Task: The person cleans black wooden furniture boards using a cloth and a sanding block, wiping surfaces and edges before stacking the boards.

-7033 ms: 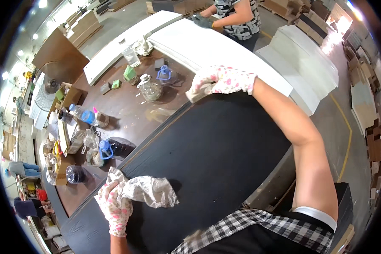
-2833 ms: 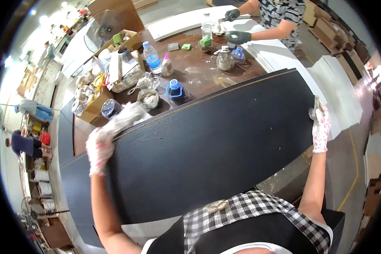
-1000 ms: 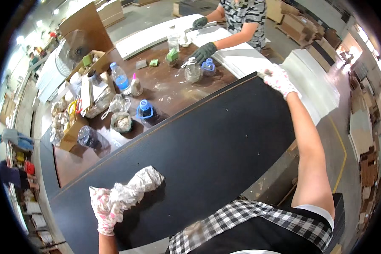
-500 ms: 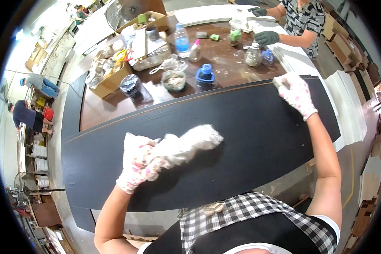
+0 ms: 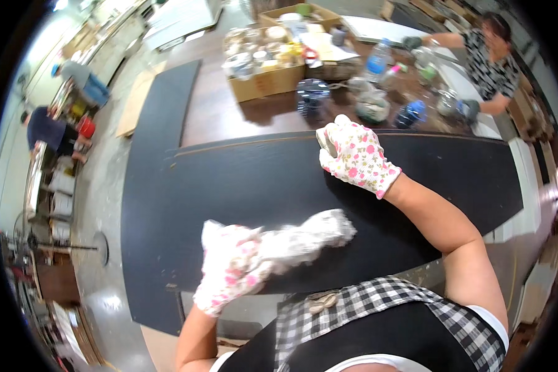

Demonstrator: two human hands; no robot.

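A long dark board [image 5: 260,186] lies in front of me, its far edge showing a thin brown line. My left hand [image 5: 229,263], in a white glove with pink flowers, is closed around a crumpled white rag [image 5: 310,239] above the board's near side; both are slightly blurred. By the far edge, near the middle, my right hand [image 5: 358,155] wears a matching glove. Its fingers are curled around a small greyish pad [image 5: 326,146], mostly hidden by the glove.
Beyond the board, a brown table [image 5: 211,93] bears a cardboard box [image 5: 263,85] of jars, a water bottle [image 5: 378,62], a blue container [image 5: 410,115] and a dark wrapped jar [image 5: 313,96]. A co-worker [image 5: 493,62] in dark gloves stands at far right. Another dark board [image 5: 161,111] lies left.
My right hand has moved left along the board's far edge. The view has shifted, and the rag in my left hand is nearer the board's near edge. The co-worker's hands have moved.
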